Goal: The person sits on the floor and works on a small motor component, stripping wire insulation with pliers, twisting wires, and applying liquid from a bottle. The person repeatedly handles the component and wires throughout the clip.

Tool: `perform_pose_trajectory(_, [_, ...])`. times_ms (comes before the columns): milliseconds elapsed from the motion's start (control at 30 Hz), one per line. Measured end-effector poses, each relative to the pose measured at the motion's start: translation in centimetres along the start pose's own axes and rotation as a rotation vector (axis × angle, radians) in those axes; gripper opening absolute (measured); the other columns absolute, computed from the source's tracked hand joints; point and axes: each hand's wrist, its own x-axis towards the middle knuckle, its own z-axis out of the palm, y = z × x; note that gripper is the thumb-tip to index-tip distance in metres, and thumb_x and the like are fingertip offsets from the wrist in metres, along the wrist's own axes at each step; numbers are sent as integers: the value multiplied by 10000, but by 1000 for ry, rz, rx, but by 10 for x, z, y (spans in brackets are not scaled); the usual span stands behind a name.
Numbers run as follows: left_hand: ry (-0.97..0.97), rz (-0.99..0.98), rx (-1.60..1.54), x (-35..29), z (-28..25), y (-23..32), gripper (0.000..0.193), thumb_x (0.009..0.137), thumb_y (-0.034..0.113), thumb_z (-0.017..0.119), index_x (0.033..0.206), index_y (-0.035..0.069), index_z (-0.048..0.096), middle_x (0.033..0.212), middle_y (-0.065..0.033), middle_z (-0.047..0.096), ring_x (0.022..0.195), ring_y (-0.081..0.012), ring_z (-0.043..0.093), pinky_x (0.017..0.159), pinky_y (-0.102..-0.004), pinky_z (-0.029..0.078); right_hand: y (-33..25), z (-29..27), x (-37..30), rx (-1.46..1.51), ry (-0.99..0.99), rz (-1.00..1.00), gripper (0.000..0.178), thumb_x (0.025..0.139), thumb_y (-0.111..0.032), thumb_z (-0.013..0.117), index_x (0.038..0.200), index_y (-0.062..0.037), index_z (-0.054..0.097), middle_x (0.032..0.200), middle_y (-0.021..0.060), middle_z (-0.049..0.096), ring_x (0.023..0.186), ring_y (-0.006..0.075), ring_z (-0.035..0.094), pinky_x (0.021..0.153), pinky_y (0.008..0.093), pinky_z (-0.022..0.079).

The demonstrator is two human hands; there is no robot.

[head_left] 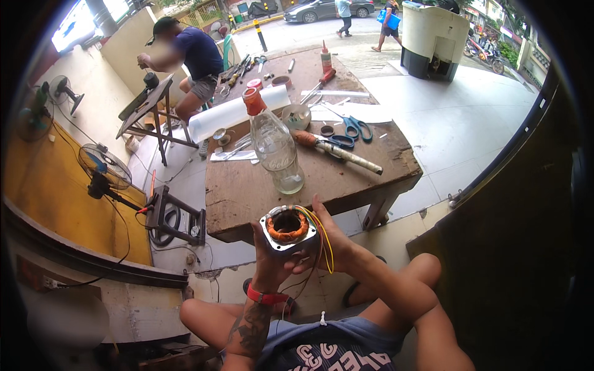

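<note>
A motor stator [287,237] with a square silver frame and an orange ring of bound windings is held up in front of the table's near edge. Its open centre faces up. My left hand [270,263] grips it from the left and below, the thumb along its side. On the other side my right hand [333,241] supports it, fingers reaching underneath and partly hidden. Yellow and dark lead wires [327,247] loop from the stator over my right fingers. Just beyond it, a clear glass bottle [276,148] with an orange-red top stands upright on the wooden table [238,201].
Blue-handled scissors [354,130], a taped rod [346,155], a metal bowl [296,115] and a plastic sheet roll [229,114] lie on the table. A red-tipped bottle [325,60] stands farther back. Another person [195,52] works at far left. Fans [105,167] stand left.
</note>
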Motion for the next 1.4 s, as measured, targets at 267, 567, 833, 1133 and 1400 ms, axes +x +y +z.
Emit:
perform_pose_trajectory(267, [395, 370, 40, -6, 18, -2, 826, 1022, 743, 459, 1457, 46, 548, 1327, -167, 677, 1205, -374, 665, 1073, -604, 512, -32, 14, -19, -1065, 579, -128, 1051, 955, -921, 166, 707, -38, 679, 622, 33, 539, 560, 136, 500, 567, 288, 411])
perform_pose_trajectory(567, [536, 277, 164, -27, 47, -12, 786, 1041, 765, 327, 1501, 137, 439, 1339, -207, 661, 1185, -418, 697, 971, -613, 622, -16, 5, -14, -1259, 449, -441, 395, 1099, -373, 615, 1130, 10, 707, 860, 54, 700, 799, 89, 624, 725, 283, 514])
perform_pose_trajectory(833, [573, 418, 469, -26, 59, -19, 839, 1030, 747, 363, 1581, 121, 272, 1464, -215, 544, 1265, -342, 660, 1026, -510, 612, -2, 9, -13, -1076, 250, -424, 360, 1080, -278, 652, 1322, -12, 649, 1137, 98, 747, 964, 146, 722, 884, 322, 569])
perform_pose_trajectory(1133, [248, 397, 127, -28, 36, -5, 842, 1032, 707, 467, 1570, 64, 383, 1590, -287, 420, 1400, -401, 545, 1098, -549, 542, -6, 20, -24, -1321, 160, -688, 451, 918, -164, 843, 1324, -56, 680, 1241, 101, 693, 1109, 190, 695, 924, 313, 556])
perform_pose_trajectory(1400, [60, 394, -30, -35, 13, -8, 878, 998, 773, 429, 1499, 54, 471, 1465, -292, 531, 1269, -427, 635, 1006, -590, 597, 2, 26, -26, -1447, 6, -811, 501, 841, -66, 884, 1309, -86, 708, 1238, 114, 668, 1160, 244, 688, 980, 384, 574])
